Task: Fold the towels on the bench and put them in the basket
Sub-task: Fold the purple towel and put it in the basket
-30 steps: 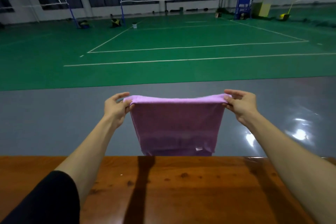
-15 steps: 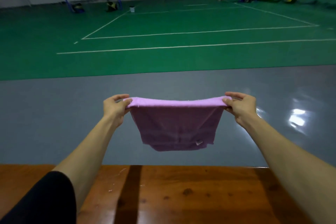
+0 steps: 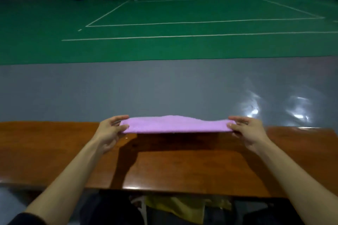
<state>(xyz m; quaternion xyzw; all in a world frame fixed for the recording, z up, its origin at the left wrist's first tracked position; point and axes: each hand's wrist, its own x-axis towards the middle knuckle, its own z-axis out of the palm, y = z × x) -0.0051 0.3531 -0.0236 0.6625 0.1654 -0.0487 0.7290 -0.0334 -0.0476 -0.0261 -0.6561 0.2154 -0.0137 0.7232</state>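
1. Towel [image 3: 175,124]: pink-lilac, folded into a long flat band and seen almost edge-on. It is stretched level between the two hands, over the far edge of the bench [image 3: 182,166]. The top outline bulges slightly in the middle.
2. Contact with the wood: cannot tell. A dark shadow lies on the bench directly under the towel's near edge.
3. Left hand [image 3: 111,131]: grips the towel's left end. The thumb is curled against the near face and the fingers [image 3: 118,118] reach over the top. A close pinch, with no slack showing.
4. Right hand [image 3: 250,133]: mirrors this at the right end, thumb on the near side, fingers laid along the far side, closed on the cloth.
5. Both forearms run out across the bench, well apart. A black sleeve [image 3: 22,219] shows at the lower left.
6. Bench: glossy reddish-brown wood spanning the frame.
7. Below the bench's near edge: a yellow item [image 3: 182,206], dim and partly hidden, identity unclear.
8. Beyond: grey floor [image 3: 164,87] with light glare at right, then a green court [image 3: 182,11] with white lines.
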